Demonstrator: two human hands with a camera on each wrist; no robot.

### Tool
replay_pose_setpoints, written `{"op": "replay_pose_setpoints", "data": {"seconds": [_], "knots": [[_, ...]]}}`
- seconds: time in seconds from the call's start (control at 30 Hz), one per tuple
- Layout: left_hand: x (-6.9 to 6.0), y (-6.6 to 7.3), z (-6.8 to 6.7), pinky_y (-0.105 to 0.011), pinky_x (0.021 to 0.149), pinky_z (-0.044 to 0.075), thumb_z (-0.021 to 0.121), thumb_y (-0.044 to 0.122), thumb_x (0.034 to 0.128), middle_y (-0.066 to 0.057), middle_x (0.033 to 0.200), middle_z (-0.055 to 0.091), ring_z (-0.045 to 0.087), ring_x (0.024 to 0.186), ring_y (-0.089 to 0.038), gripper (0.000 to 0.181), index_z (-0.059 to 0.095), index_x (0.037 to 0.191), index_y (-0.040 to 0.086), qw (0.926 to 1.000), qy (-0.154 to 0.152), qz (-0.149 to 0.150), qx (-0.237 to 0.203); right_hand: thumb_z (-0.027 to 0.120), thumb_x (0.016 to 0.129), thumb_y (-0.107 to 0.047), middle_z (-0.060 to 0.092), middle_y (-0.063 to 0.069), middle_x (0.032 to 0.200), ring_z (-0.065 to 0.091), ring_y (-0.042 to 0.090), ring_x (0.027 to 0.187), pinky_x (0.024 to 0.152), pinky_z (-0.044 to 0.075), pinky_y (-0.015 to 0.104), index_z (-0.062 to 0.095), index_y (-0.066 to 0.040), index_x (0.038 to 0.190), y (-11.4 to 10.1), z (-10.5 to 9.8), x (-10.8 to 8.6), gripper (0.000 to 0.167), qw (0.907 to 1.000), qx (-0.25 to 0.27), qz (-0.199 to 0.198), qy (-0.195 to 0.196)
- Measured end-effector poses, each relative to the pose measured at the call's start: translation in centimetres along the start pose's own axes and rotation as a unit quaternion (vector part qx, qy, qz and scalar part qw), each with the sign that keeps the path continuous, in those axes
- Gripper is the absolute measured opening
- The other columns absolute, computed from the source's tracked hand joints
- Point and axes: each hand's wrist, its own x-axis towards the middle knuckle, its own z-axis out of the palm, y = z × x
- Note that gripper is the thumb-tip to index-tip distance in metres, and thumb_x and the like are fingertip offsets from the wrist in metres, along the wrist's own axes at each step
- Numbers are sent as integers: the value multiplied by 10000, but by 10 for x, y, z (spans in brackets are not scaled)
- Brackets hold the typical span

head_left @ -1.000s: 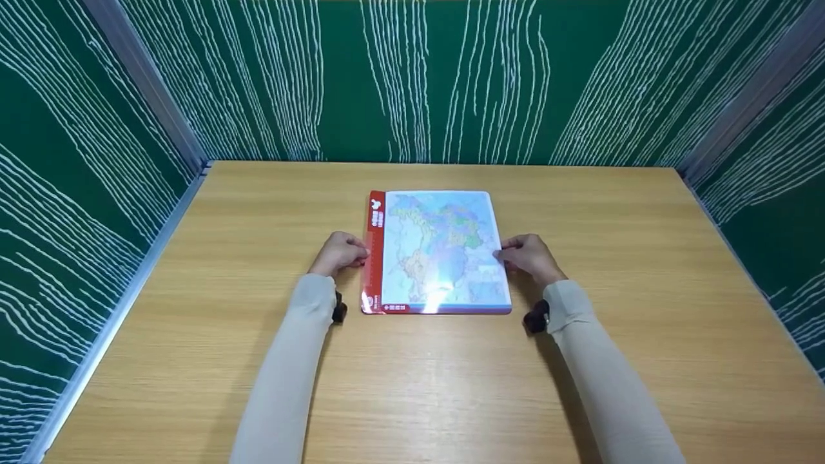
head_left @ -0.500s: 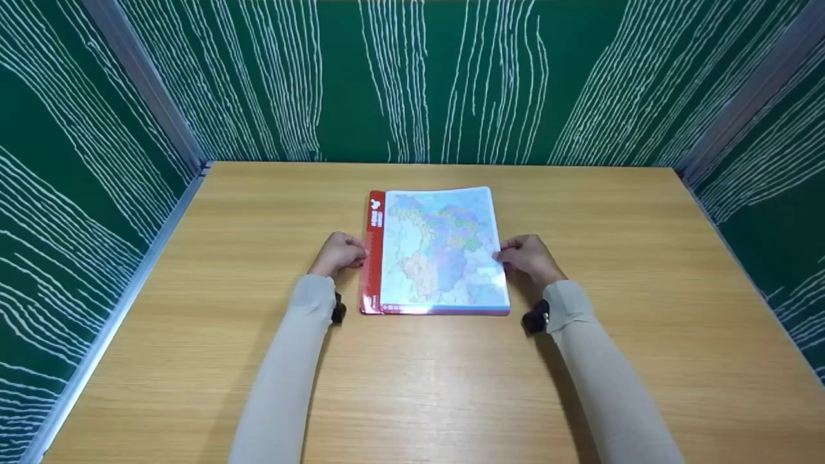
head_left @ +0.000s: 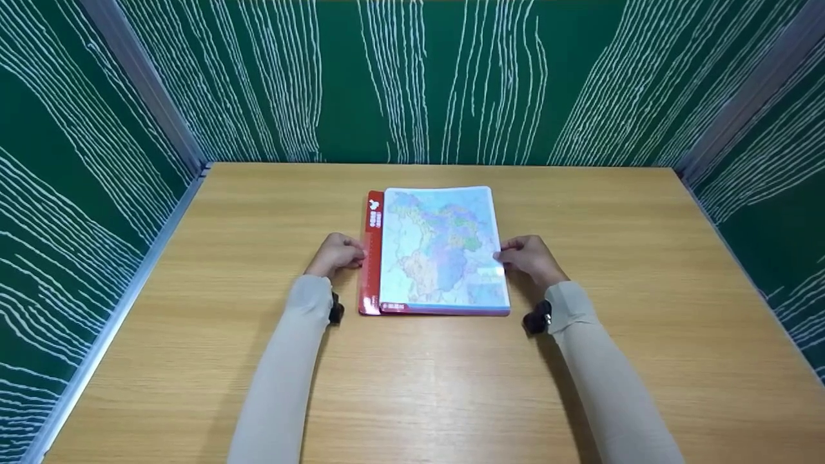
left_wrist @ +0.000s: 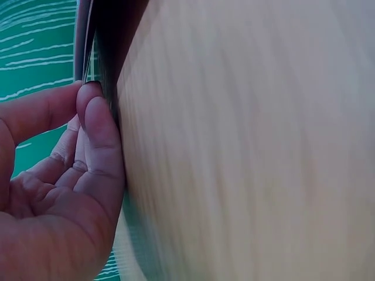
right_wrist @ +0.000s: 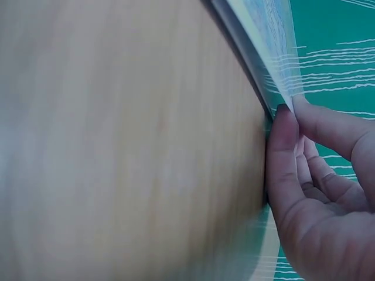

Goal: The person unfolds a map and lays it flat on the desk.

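A map sheet (head_left: 445, 251) with pastel regions lies near the table's middle, its left part bordered by a red strip (head_left: 372, 258) with white print. My left hand (head_left: 336, 253) pinches the edge of the red strip between thumb and fingers; the left wrist view shows the left hand (left_wrist: 70, 175) at a thin edge. At the map's right edge my right hand (head_left: 528, 256) pinches the sheet. In the right wrist view, the thumb and forefinger of the right hand (right_wrist: 322, 181) meet on the pale sheet's edge, with a darker layer below it.
The wooden table (head_left: 425, 386) ends at a green wall (head_left: 348, 77) with white wavy lines. Similar green panels stand at left and right, with grey posts (head_left: 148, 84) in the corners. A dark device (head_left: 536, 318) is on the right wrist, another (head_left: 336, 309) on the left.
The red strip has shifted slightly left with my left hand, and the map sheet's left edge now shows apart from it. The map's top edge has risen a little. My right hand has barely moved.
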Motion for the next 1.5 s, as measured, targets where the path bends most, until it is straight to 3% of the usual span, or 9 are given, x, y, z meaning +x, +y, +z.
{"op": "replay_pose_setpoints", "data": {"seconds": [0.3, 0.7, 0.93, 1.27, 1.5], "knots": [[-1, 1, -5, -206, 674, 564, 559, -41, 889, -76, 853, 617, 616, 668, -104, 269, 620, 1140, -114, 9999, -6, -81, -76, 659, 901, -167, 614, 93, 1043, 598, 162, 871, 732, 515, 224, 602, -4, 1119, -1, -2, -1, 278, 10000, -38, 56, -44], [-2, -3, -9, -191, 623, 559, 570, -46, 872, -33, 754, 630, 616, 612, -73, 264, 610, 1115, -140, 9997, -150, 148, -97, 655, 899, -147, 624, 98, 1063, 636, 126, 884, 750, 539, 206, 585, 32, 1147, 2, -4, 1, 314, 9995, 227, -147, -133], [-4, -3, -12, -193, 614, 555, 588, -25, 881, -43, 779, 632, 626, 637, -87, 240, 632, 1102, -109, 10000, -61, 13, -26, 649, 909, -153, 607, 131, 1123, 629, 156, 938, 778, 548, 225, 584, 26, 1169, 5, -3, 2, 323, 9997, 197, -72, -132], [-5, -6, -15, -225, 686, 576, 561, -44, 887, -79, 838, 655, 633, 664, -103, 270, 619, 1140, -119, 9999, -48, 30, -86, 669, 900, -163, 614, 98, 1068, 631, 155, 917, 789, 543, 233, 590, 1, 1121, 5, -4, -1, 286, 9995, 272, -54, -152], [-5, -7, -16, -204, 641, 568, 589, -32, 881, -48, 782, 646, 624, 638, -83, 256, 621, 1115, -131, 9999, -77, 40, -61, 648, 906, -107, 599, 68, 1008, 620, 116, 846, 746, 549, 223, 568, 32, 1115, 7, -4, -1, 263, 9986, 490, -127, -160]]}}
